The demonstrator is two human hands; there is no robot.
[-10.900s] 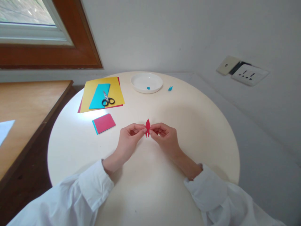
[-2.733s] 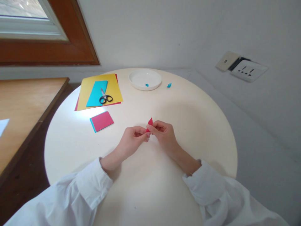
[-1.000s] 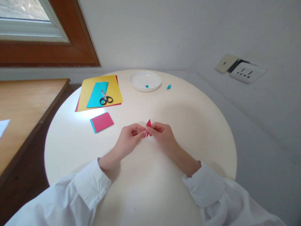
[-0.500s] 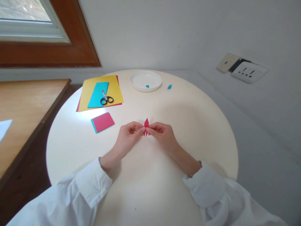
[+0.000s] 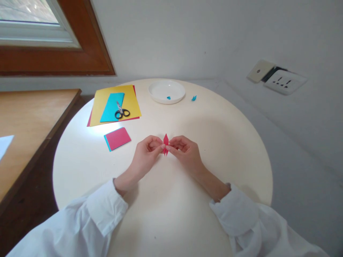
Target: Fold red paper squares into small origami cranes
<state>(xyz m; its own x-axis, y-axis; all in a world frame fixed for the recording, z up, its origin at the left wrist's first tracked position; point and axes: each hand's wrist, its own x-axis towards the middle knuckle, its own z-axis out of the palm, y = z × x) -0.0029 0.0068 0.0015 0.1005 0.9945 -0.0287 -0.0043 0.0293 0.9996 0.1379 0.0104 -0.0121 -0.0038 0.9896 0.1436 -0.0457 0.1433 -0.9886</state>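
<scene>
In the head view, your left hand (image 5: 147,152) and right hand (image 5: 187,151) pinch the folded red paper (image 5: 166,139) from either side, thumbs closed against fingers. You have it over the middle of the round white table (image 5: 166,200), one point facing far and the split points near; whether it touches the tabletop, you cannot tell. To your left lies a stack of red and blue paper (image 5: 118,138); farther left, scissors (image 5: 122,112) rest on blue and yellow sheets. A white dish (image 5: 160,93) sits far, with a small blue folded piece (image 5: 194,98) just right of it.
</scene>
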